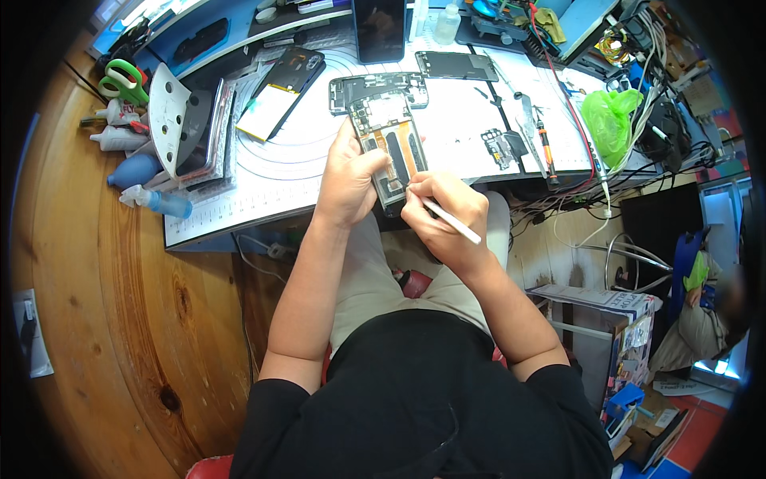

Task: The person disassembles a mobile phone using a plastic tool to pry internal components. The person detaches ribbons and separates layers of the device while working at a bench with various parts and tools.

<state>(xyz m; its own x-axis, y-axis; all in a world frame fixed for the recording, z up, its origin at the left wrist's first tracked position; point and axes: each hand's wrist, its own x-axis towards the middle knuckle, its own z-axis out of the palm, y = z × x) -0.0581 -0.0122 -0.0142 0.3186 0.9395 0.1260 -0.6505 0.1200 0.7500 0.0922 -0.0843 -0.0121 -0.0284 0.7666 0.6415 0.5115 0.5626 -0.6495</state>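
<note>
An opened phone body (389,137) with its back off, showing inner parts, is gripped along its left side by my left hand (349,177), near the front edge of the white work mat (295,172). My right hand (440,215) holds a thin white tool (452,222) like a pen, its tip touching the lower right part of the phone. Both forearms come up from my lap.
On the mat lie a phone frame (375,82), a dark phone (379,28), a back cover (281,92), small parts (503,144) and screwdrivers (545,148). Bottles (155,199), green-handled scissors (124,80) and a stack of phones (209,132) sit left. A green bag (610,116) and cables lie right.
</note>
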